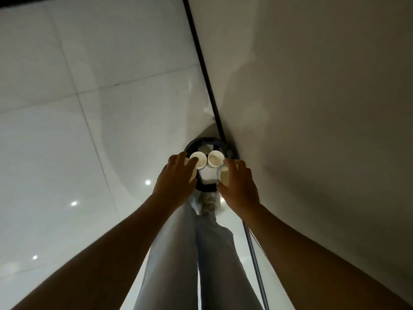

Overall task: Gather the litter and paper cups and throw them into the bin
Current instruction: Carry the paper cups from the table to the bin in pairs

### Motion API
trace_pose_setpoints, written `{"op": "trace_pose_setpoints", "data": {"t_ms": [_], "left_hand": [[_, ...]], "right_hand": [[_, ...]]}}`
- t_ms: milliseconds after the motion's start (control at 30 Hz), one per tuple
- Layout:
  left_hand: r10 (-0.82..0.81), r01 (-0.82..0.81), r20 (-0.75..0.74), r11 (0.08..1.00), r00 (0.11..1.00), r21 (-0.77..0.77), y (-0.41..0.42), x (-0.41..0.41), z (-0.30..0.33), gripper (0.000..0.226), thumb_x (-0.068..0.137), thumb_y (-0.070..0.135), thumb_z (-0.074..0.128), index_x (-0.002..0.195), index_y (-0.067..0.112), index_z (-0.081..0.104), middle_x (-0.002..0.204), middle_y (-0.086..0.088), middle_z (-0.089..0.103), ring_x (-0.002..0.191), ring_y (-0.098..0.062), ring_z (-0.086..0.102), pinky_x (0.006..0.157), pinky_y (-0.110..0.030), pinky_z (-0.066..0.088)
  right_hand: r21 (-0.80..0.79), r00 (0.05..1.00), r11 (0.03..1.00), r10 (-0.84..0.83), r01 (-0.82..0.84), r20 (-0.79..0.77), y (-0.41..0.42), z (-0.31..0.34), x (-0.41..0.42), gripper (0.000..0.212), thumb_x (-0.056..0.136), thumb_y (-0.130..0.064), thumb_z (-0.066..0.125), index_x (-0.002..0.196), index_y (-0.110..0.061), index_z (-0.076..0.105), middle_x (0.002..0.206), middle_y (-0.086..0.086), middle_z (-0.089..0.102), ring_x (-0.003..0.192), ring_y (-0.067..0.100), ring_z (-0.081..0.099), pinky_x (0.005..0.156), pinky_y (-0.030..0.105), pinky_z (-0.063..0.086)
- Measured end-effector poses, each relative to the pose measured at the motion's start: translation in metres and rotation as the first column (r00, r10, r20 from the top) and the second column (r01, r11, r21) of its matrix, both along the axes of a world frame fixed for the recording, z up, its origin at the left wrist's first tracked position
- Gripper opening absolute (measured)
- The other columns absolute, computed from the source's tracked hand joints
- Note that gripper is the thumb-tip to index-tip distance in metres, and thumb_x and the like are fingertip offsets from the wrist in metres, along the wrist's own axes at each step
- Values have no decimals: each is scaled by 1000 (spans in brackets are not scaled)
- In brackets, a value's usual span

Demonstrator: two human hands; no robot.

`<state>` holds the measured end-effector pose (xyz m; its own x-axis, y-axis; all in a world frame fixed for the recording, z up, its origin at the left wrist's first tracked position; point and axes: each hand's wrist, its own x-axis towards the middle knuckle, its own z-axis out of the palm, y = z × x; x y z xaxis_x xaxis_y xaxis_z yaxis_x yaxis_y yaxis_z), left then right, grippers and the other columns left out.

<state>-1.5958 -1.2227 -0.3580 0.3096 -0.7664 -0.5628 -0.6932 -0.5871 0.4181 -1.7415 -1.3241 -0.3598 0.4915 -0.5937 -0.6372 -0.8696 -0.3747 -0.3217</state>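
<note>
A round black bin (206,187) stands on the floor against the wall, directly below me. My left hand (176,177) holds white paper cups over its opening; one cup (198,159) shows past my fingertips, with another rim under my palm. My right hand (240,182) grips more cups: one (215,158) opens upward beyond my fingers and another (223,174) sits against my thumb. White paper litter (206,148) lies inside the bin beneath the cups.
Glossy white floor tiles (78,108) spread to the left. A beige wall (312,97) rises on the right, with a dark skirting strip (207,86) along its base. My legs in light jeans and a white shoe (209,203) stand just before the bin.
</note>
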Motion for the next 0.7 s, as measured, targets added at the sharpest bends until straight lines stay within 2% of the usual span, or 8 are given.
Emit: {"op": "trace_pose_setpoints", "data": {"t_ms": [267, 433, 567, 700], "left_hand": [[26, -26, -52, 1000, 998, -3, -21, -4, -111, 60, 89, 29, 63, 142, 18, 38, 146, -8, 33, 132, -28, 34, 99, -37, 44], [-24, 24, -34, 1000, 999, -4, -35, -10, -170, 59, 90, 34, 61, 142, 23, 36, 150, -7, 28, 137, -29, 29, 102, -36, 42], [-151, 150, -44, 989, 988, -9, -28, -23, -199, 59, 91, 36, 61, 143, 20, 37, 150, -9, 31, 137, -31, 32, 104, -38, 41], [-239, 240, -37, 971, 970, 20, -11, -30, -217, 60, 92, 41, 57, 144, 21, 35, 151, -10, 31, 139, -31, 31, 109, -37, 36]], "right_hand": [[-16, 999, 999, 46, -46, 14, -13, -122, 6, 63, 87, -27, 68, 141, -21, 36, 146, 7, 37, 131, 28, 39, 95, 35, 50], [-29, 999, 999, 43, -43, -13, -25, -178, 5, 67, 86, -27, 70, 143, -21, 35, 146, 7, 34, 132, 28, 38, 96, 39, 51], [20, 997, 999, 42, -41, -59, -18, -206, 1, 66, 87, -30, 69, 143, -21, 35, 149, 8, 33, 134, 30, 38, 103, 38, 46], [-8, 997, 1000, 30, -31, -64, -7, -220, -1, 65, 88, -30, 68, 144, -22, 36, 151, 7, 33, 137, 30, 34, 105, 37, 40]]}}
